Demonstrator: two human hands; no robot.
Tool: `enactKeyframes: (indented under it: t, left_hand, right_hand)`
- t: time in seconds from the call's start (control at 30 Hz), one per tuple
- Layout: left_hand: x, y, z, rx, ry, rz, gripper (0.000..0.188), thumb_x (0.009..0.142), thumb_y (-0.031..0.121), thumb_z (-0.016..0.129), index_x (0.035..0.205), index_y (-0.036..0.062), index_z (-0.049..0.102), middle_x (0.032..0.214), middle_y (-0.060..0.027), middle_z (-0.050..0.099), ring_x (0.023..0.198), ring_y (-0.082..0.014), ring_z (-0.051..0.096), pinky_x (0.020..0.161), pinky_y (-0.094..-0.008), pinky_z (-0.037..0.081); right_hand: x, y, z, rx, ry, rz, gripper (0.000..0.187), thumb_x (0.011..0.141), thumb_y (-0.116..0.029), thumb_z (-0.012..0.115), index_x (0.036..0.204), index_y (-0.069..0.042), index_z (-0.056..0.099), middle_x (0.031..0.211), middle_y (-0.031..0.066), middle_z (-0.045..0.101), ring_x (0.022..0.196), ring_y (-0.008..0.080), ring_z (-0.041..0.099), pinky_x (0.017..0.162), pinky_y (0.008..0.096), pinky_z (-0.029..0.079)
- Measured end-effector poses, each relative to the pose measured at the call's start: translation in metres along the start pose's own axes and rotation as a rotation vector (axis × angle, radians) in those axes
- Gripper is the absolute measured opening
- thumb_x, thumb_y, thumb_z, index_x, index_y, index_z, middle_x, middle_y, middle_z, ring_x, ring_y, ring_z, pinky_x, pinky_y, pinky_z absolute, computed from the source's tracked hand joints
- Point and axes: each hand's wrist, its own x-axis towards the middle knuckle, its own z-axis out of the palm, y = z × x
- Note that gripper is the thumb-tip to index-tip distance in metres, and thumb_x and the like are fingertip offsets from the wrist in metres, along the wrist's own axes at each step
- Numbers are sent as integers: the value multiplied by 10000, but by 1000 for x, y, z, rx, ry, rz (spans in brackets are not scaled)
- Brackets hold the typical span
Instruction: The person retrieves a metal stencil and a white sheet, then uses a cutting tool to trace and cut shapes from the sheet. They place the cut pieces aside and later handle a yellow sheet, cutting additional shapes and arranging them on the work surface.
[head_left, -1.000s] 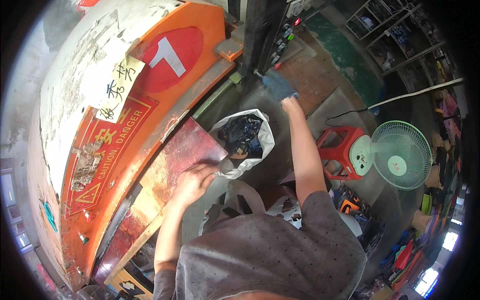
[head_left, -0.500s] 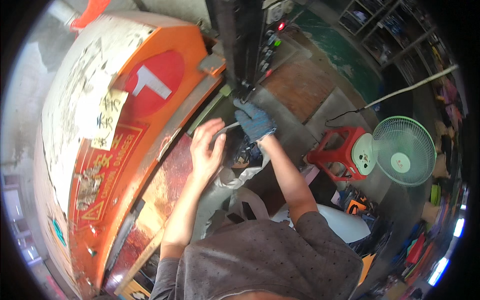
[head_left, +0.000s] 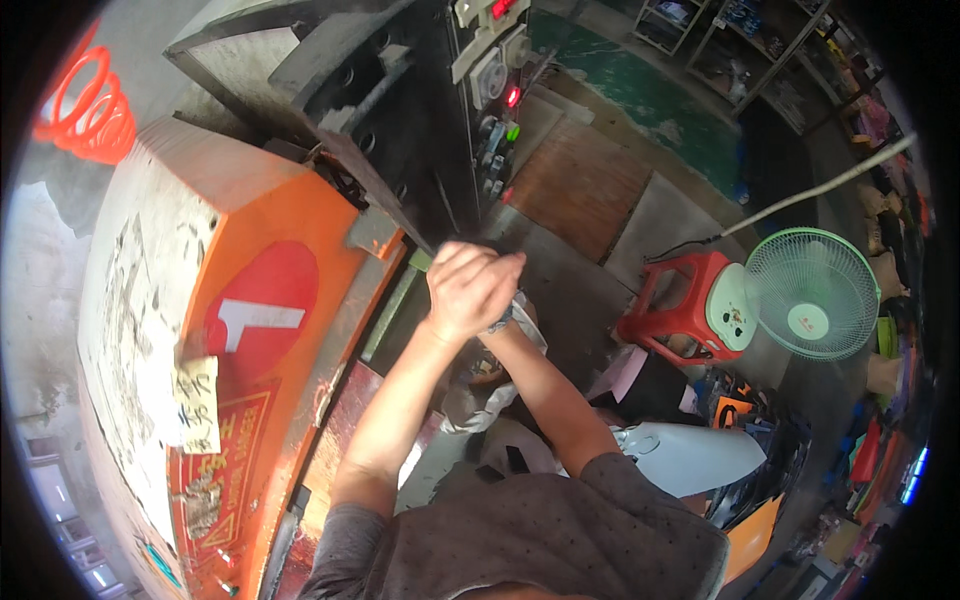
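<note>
Left hand [head_left: 468, 290] curled shut, right hand [head_left: 508, 318] tucked behind it, grip cannot tell. Both near orange machine [head_left: 250, 300], above white bag [head_left: 480, 405].

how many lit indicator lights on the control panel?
2: a red light mid-panel and a green light just below it. A red one at the panel's top edge may also be lit; others may be hidden.

Both hands [head_left: 470, 290] were wedged between the orange machine [head_left: 270, 300] on the left and the dark control panel [head_left: 480, 110] ahead; open floor [head_left: 600, 270] lay to the right, up to the red stool [head_left: 680, 310] and fan [head_left: 810, 295]
</note>
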Motion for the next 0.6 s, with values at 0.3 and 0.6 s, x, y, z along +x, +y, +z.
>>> enactKeyframes:
  t: [0.3, 0.6]
  left_hand:
    - [13, -14, 17, -4, 59, 68, 244, 608, 7, 733, 840, 73, 698, 587, 10, 522, 564, -128, 565, 459, -251, 441]
    - [27, 17, -12, -21, 64, 19, 157, 711, -17, 685, 867, 1, 677, 661, -56, 650, 553, -189, 618, 497, -296, 472]
  right_hand:
    - [5, 7, 4, 88, -89, -5, 207, 818, -246, 597, 930, -73, 585, 930, 91, 602, 917, 245, 566, 796, 373, 444]
    - [22, 33, -20, 691, -335, 53, 239, 856, -228, 606, 1030, -66, 580, 995, 63, 601, 958, 195, 561, 829, 339, 449]
